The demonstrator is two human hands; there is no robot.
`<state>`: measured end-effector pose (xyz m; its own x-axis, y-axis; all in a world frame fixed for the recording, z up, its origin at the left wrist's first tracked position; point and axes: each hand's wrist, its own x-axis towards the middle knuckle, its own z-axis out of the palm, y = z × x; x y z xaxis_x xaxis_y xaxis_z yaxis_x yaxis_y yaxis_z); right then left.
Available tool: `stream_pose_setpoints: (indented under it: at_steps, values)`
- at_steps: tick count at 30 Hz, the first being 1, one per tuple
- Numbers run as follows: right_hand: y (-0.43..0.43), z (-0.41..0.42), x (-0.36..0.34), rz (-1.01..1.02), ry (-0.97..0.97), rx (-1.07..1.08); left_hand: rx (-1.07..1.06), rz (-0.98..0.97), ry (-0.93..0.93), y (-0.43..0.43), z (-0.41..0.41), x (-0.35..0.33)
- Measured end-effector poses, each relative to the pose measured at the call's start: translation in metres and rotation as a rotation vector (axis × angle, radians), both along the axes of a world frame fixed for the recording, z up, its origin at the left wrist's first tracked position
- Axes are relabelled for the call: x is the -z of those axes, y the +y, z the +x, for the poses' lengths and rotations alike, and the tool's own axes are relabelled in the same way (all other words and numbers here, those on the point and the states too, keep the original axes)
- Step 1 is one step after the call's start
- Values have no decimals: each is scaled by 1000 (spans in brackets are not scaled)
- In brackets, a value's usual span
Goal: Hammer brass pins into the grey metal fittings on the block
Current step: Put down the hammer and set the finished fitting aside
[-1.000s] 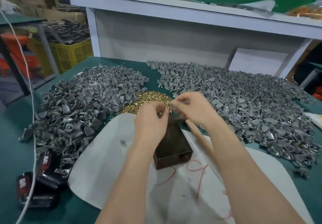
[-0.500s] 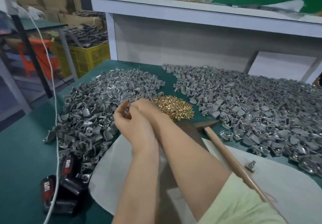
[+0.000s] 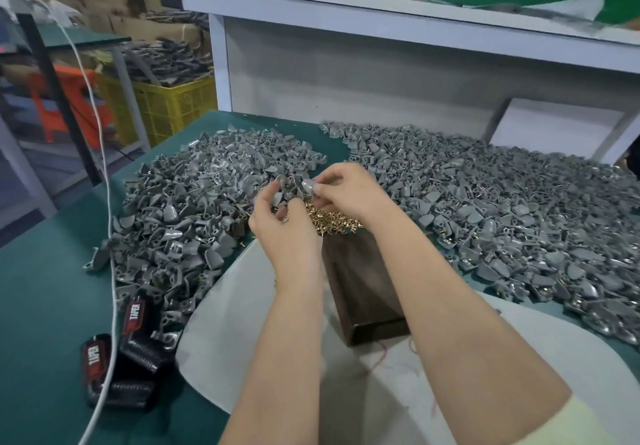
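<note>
Both hands are hovering over the little heap of brass pins [image 3: 332,219] just behind the dark brown wooden block [image 3: 363,289], the right hand [image 3: 349,192] pinching a small grey metal fitting [image 3: 307,186] while the left hand [image 3: 277,216] is curling half-open beside it, seemingly holding nothing.

A yellow crate [image 3: 173,105] stands beyond the green tabletop [image 3: 41,292], where a white cable [image 3: 110,257] crosses black packets [image 3: 121,358].

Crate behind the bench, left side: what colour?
Yellow, with a perforated mesh wall; it shows only in the head view, upper left.
</note>
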<state>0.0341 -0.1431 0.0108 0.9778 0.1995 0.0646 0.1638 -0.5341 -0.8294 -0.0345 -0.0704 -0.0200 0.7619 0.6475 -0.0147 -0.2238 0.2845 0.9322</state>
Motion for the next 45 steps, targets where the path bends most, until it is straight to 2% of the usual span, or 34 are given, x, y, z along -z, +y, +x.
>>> stream_pose_setpoints:
  at_steps: [4, 7, 12, 16, 17, 18, 20, 21, 22, 23, 25, 30, 35, 40, 42, 45]
  values:
    - [-25, -19, -13, 70, 18, -90, 177, 296, -34, -4, -2, -3]
    - [-43, -30, -21, 189, 35, -59, 305, 442, -55, -12, -6, -4]
    - [-51, -34, -19, 531, 210, -116, 343, 372, -39, -13, -7, -3]
    - [-48, -29, -10, 601, 283, -112, 286, 333, -27, -10, -7, -3]
    - [-48, -26, -7, 550, 253, -74, 278, 299, -21, -9, -6, -3]
    - [-49, -20, -2, 398, 181, -5, 269, 248, -14, -9, -6, -4]
    - [-50, -4, 8, -190, 12, 134, 273, 113, -4, -9, -7, -6]
    - [-47, 4, 13, -472, 6, 159, 284, 57, -5, -9, -7, -7]
    - [-44, 11, 18, -654, 66, 171, 294, 19, -9, -10, -7, -8]
    - [-40, 17, 21, -758, 144, 174, 298, -5, -16, -11, -7, -8]
    - [-29, 25, 24, -842, 223, 165, 299, -24, -24, -11, -7, -8]
    - [-10, 33, 21, -969, 205, 18, 287, 43, -24, -10, -8, -8]
    - [-11, 29, 24, -951, 185, 20, 303, 82, -28, -9, -8, -8]
    - [-18, 26, 28, -781, 96, 125, 323, 84, -25, -10, -6, -6]
    - [-25, 24, 23, -631, 58, 214, 331, 172, -36, -10, -6, -4]
    - [-40, 13, 14, -274, 14, 251, 341, 384, -16, -12, -6, -3]
